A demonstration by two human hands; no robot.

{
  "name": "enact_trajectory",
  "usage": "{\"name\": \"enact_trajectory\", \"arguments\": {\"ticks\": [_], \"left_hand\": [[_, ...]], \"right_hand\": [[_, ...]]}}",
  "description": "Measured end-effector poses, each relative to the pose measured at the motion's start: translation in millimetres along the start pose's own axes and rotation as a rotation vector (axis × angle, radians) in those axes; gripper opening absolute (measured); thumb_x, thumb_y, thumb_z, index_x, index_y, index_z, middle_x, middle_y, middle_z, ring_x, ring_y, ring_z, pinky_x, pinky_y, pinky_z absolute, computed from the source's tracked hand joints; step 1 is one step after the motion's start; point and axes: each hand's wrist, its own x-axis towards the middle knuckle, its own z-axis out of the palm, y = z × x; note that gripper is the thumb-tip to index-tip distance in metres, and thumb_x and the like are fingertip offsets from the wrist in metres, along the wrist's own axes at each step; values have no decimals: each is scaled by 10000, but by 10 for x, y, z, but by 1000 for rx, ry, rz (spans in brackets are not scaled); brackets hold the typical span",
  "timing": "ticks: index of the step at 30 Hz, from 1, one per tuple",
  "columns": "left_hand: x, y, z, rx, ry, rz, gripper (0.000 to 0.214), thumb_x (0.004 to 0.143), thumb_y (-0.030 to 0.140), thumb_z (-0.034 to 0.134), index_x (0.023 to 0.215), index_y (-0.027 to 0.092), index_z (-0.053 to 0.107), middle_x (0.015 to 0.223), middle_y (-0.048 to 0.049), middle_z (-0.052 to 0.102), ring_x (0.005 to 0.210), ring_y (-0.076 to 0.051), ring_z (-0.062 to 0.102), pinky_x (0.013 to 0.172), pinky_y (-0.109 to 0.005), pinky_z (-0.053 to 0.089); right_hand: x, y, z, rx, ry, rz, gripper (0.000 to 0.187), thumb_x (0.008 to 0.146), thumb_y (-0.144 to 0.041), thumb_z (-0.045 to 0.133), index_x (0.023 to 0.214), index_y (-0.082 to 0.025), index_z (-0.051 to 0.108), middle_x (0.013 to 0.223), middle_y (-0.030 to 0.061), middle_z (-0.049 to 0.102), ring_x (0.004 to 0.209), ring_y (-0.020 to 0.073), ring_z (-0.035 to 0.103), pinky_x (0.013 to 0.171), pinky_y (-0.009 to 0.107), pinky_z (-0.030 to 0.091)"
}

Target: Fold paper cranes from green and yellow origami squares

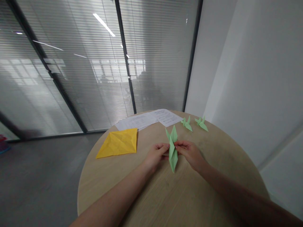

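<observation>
A long, narrow piece of folded pale green paper point(173, 156) lies on the round wooden table point(146, 192), with two points at its far end. My left hand point(156, 155) pinches its middle from the left. From the right, my right hand point(190, 152) pinches the same spot. Both hands have their fingers closed on the paper.
A creased yellow paper square point(119, 142) lies flat at the left. Two finished green paper figures point(187, 124) point(201, 123) sit at the far right. White printed sheets point(149, 119) lie at the far edge. Glass partitions with blinds stand behind, a white wall to the right.
</observation>
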Motion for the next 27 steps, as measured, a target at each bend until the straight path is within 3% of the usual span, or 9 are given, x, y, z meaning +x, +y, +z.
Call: {"name": "enact_trajectory", "arguments": {"ticks": [5,14,21,27], "left_hand": [[-26,31,20,0,-19,12,491,719,599,840,883,140,777,879,-113,783,805,-219,713,692,-286,523],[-17,26,26,49,9,34,449,745,574,811,871,145,769,884,-101,763,798,-189,677,661,-261,512],[-38,61,64,43,8,60,436,694,537,857,867,149,759,874,-86,747,792,-180,669,653,-258,517],[-42,61,71,3,77,60,396,681,455,868,906,167,716,800,-23,686,702,-146,627,619,-261,515]], "right_hand": [[-8,1,-38,-14,-18,-55,356,781,-555,768,911,-226,806,886,67,789,765,227,711,744,370,575],[3,-19,-11,-54,12,-50,347,665,-430,869,938,-232,786,917,60,805,870,249,754,837,386,596],[27,36,5,-56,41,-103,331,666,-442,863,882,-228,732,808,37,772,763,218,732,717,333,583],[16,32,6,-112,6,-140,267,724,-447,823,828,-228,710,803,30,752,768,205,711,715,314,563]]}}
